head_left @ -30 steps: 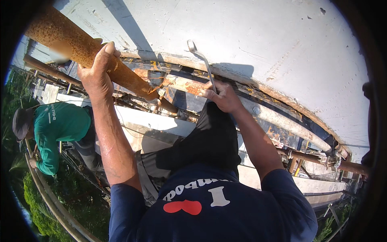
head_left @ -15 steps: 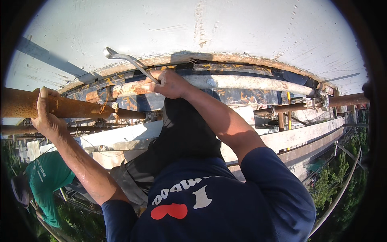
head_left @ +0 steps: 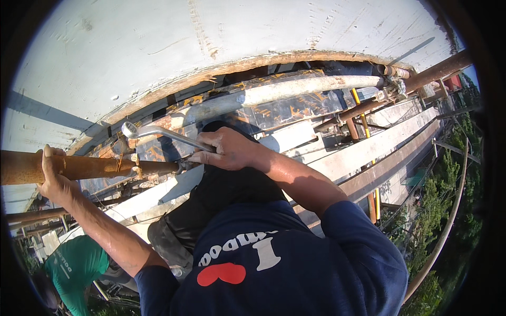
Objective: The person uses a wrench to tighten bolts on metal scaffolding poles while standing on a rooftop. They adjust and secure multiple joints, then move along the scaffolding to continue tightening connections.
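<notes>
My left hand (head_left: 57, 179) is wrapped round a thick rusty scaffold pipe (head_left: 97, 167) at the left. In my right hand (head_left: 231, 149) is a steel ring spanner (head_left: 167, 134), gripped at its near end. Its bent ring end points left, toward the wall and above the rusty pipe, touching no nut that I can see. A scaffold clamp (head_left: 137, 167) sits on the rusty pipe, between my two hands. Beyond my right hand runs a whitish, paint-spattered pipe (head_left: 274, 92) along the wall's lower edge.
A pale wall panel (head_left: 142, 42) fills the far side. Planks (head_left: 374, 134) run to the right, beside a yellow pole (head_left: 362, 113) and another pipe clamp (head_left: 394, 87). A co-worker in a green shirt (head_left: 79, 266) is bent over at lower left. Greenery (head_left: 421, 253) shows far below.
My right hand has drawn back from the whitish pipe toward me, and the spanner has swung lower and flatter. The view has tilted; my left hand keeps its hold on the rusty pipe.
</notes>
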A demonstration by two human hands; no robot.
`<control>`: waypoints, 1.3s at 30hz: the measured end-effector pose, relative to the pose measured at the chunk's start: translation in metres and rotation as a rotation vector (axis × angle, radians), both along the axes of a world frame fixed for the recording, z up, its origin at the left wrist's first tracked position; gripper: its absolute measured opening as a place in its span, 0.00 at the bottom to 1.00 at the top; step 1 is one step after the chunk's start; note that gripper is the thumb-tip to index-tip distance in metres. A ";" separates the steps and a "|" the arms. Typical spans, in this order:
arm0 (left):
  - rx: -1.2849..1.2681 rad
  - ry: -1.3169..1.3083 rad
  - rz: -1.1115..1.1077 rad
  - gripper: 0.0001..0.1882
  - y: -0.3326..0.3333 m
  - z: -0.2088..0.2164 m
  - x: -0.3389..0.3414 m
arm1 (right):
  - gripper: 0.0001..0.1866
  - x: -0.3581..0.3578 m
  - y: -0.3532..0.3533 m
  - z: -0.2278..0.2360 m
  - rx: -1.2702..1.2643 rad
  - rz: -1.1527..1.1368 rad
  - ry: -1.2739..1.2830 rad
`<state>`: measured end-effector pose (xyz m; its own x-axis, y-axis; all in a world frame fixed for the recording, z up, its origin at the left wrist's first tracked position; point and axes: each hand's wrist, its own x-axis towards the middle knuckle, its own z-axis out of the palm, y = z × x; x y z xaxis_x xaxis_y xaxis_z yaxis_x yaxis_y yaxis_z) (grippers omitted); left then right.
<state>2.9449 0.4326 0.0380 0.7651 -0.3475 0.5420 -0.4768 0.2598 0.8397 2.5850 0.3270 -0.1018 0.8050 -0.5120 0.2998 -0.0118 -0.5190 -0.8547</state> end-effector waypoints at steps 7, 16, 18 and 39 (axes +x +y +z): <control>0.024 -0.042 -0.029 0.15 0.000 -0.002 0.009 | 0.13 -0.150 0.059 -0.027 0.209 -0.419 0.329; -0.061 -0.019 -0.113 0.13 -0.004 -0.009 0.017 | 0.11 -0.254 0.133 -0.206 1.272 -0.989 0.188; -0.074 0.001 -0.111 0.13 -0.004 -0.010 0.018 | 0.09 -0.253 0.156 -0.228 1.402 -1.232 0.230; 0.024 -0.207 -0.100 0.15 -0.007 -0.018 0.032 | 0.11 -0.246 0.205 -0.173 1.048 -1.403 0.469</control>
